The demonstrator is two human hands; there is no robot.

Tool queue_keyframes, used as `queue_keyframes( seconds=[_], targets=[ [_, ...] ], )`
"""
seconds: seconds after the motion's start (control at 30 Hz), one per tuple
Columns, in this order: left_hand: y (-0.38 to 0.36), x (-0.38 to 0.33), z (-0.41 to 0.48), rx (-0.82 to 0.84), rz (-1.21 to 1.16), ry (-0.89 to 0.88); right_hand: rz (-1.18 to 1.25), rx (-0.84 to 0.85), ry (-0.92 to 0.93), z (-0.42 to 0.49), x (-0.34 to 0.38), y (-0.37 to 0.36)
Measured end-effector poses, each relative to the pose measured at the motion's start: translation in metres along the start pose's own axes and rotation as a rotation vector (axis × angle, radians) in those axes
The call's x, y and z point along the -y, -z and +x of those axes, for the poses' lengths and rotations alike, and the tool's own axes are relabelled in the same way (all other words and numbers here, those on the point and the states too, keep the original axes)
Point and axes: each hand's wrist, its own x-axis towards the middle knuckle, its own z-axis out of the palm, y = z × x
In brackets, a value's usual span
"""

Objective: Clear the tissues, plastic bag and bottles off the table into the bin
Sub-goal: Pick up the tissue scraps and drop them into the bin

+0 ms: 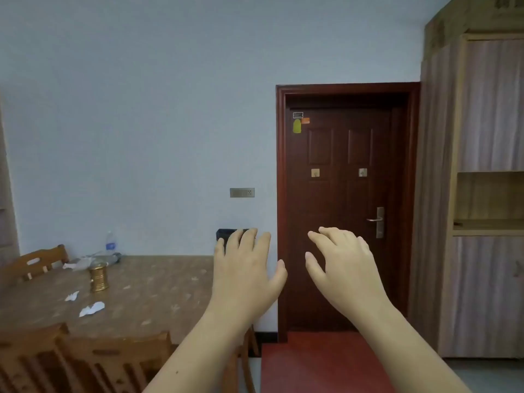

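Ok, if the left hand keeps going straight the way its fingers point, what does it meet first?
Probably the dark bin by the wall, just behind the left hand fingertips; nothing shows between, though depth is unclear.

Brass cup [99, 277] on table, dark red door [340, 217], wooden chairs [113, 361], wall socket [242, 192]

A home, in its dining and entry room. A wooden bench [147, 282] stands against a pale wall, with wooden chairs [113, 361] at its near edge and one at its far left corner. To the right are a dark red panelled door [340, 222] with a lever handle, a red mat [326, 361] below it, and a tall wood-grain cupboard [482, 194].
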Motion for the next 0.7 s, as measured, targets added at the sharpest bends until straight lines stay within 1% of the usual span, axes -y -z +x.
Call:
queue_keyframes(
  seconds=[0.1, 0.27, 0.53, 0.7],
  targets=[
    [0.001, 0.022, -0.01, -0.021, 0.011, -0.003, 0.024, -0.042, 0.055, -0.003, 0.022, -0.01],
    [0.003, 0.072, -0.038, 0.007, 0.062, 0.039, 0.084, -0.029, 0.069, -0.018, 0.067, -0.034],
    [0.008, 0.158, -0.09, 0.048, 0.077, 0.104, 0.225, 0.087, 0.1, -0.045, 0.154, -0.082],
    [0.007, 0.206, -0.127, 0.116, 0.099, 0.209, 0.344, 0.197, 0.137, -0.065, 0.208, -0.12]
  ],
)
